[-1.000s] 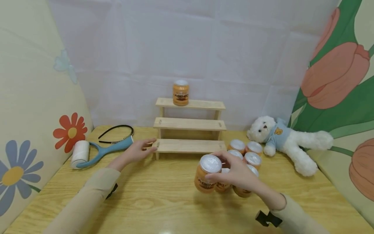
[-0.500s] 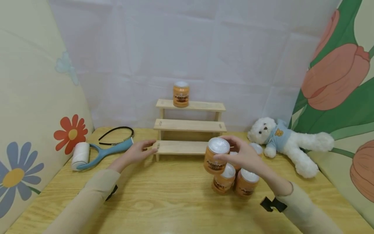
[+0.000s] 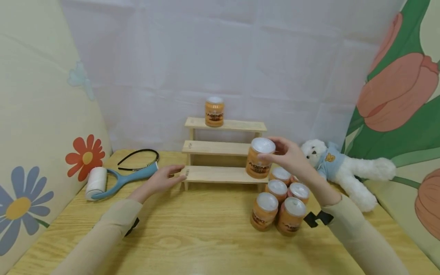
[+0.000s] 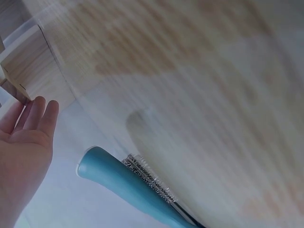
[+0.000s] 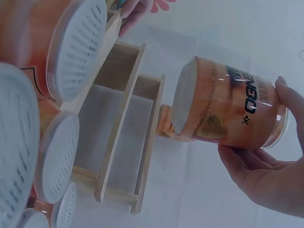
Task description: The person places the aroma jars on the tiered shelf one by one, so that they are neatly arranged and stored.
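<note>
My right hand (image 3: 296, 157) grips an orange can (image 3: 258, 165) with a pale lid near its top, thumb on one side and fingers on the other. The can is raised in front of the right end of the three-tier wooden shelf (image 3: 216, 174), overlapping its middle and lowest boards in the head view. A similar can (image 3: 214, 114) stands upright on the top board. My left hand (image 3: 164, 178), fingers extended, has its fingertips at the left end of the lowest board; in the left wrist view the fingertips meet the shelf's edge (image 4: 23, 92).
Several more orange cans (image 3: 264, 212) stand grouped on the table, right of the shelf. Behind them lies a white teddy bear (image 3: 338, 168) in a blue shirt. A blue-handled lint roller (image 3: 128, 176) and a black headband (image 3: 132, 152) lie at the left.
My right hand has lifted the can up and away from the group, first rightward, then toward the shelf's right end. The left hand stays at the shelf's left end.
</note>
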Tool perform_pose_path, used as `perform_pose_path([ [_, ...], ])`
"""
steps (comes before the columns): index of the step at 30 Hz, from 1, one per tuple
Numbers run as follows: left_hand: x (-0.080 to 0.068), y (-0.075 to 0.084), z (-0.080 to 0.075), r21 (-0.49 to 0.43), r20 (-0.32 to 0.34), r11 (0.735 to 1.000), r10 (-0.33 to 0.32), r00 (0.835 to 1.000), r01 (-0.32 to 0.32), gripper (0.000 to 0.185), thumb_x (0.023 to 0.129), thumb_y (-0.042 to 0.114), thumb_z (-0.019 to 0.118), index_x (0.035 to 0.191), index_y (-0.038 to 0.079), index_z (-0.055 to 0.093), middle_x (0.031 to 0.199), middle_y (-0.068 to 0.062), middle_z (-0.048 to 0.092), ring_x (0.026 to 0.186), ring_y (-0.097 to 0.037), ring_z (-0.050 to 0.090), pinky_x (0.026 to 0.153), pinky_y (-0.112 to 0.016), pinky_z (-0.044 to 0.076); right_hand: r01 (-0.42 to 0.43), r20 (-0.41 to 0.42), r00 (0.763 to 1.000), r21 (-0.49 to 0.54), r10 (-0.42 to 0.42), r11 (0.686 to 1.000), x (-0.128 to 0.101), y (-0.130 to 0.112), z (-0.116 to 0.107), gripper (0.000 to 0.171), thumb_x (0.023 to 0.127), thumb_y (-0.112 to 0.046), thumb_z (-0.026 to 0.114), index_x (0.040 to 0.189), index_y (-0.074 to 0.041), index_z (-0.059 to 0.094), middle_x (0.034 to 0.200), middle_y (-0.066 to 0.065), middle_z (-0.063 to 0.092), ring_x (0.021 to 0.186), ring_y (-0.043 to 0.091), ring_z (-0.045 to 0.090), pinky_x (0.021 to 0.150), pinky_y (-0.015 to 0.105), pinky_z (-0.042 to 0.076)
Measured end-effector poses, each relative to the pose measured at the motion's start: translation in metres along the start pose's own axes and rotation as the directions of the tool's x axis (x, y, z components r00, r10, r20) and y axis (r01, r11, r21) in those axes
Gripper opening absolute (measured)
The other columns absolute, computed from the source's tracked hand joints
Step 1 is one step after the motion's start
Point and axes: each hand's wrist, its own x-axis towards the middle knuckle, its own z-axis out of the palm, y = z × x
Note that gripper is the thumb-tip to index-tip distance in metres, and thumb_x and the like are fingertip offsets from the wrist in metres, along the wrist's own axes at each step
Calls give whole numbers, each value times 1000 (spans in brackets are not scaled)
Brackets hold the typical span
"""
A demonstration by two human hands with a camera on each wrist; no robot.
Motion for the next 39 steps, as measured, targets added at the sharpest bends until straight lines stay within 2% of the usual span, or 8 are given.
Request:
perform_pose_path([
  [5, -1, -4, -1, -2, 5, 1000, -8, 1000, 8, 61, 94, 34, 56, 140, -4, 40, 142, -24, 42, 129, -41, 41, 105, -53, 39, 26, -44, 999, 0, -26, 1000, 19, 1, -4, 58, 85, -30, 71, 136, -14, 48, 121, 10, 60, 102, 16, 60, 86, 34, 54],
  [10, -3, -6, -3, -6, 8, 1000, -13, 1000, 13, 63, 94, 35, 56, 140, -3, 39, 143, -23, 41, 131, -41, 39, 106, -53, 38, -10, -115, 993, 32, 14, 999, 37, 2, -8, 65, 84, -35, 71, 140, -16, 44, 127, 10, 55, 111, 18, 56, 97, 40, 48],
  [16, -3, -4, -7, -11, -1, 1000, -14, 1000, 14, 62, 94, 35, 56, 140, -3, 40, 143, -23, 41, 131, -41, 39, 106, -53, 38, -26, -164, 986, 86, 40, 996, 60, 4, -10, 60, 84, -39, 69, 135, -14, 49, 127, 9, 54, 115, 20, 52, 105, 39, 41],
  [21, -2, -3, -7, -6, -4, 1000, 2, 1000, -2, 61, 94, 34, 57, 139, -4, 41, 141, -24, 42, 129, -42, 41, 105, -54, 39, -41, -183, 981, 96, 58, 995, 75, 5, -8, 62, 83, -39, 71, 134, -13, 50, 126, 10, 56, 116, 21, 53, 106, 41, 41],
  [25, -2, -5, -5, -2, -7, 1000, 20, 1000, -20, 60, 94, 32, 57, 138, -6, 41, 140, -25, 43, 128, -42, 42, 104, -54, 40, -26, -185, 982, 98, 44, 995, 88, 6, -7, 60, 83, -38, 70, 135, -14, 50, 126, 11, 56, 115, 21, 54, 102, 41, 44],
  [39, -3, -2, -1, -1, 4, 1000, 22, 1000, -22, 59, 94, 32, 57, 137, -6, 42, 140, -25, 44, 128, -42, 43, 104, -53, 40, -3, -228, 973, 144, 36, 990, 136, 17, -2, 52, 88, -24, 67, 134, -7, 50, 128, 14, 54, 116, 22, 53, 99, 36, 47],
])
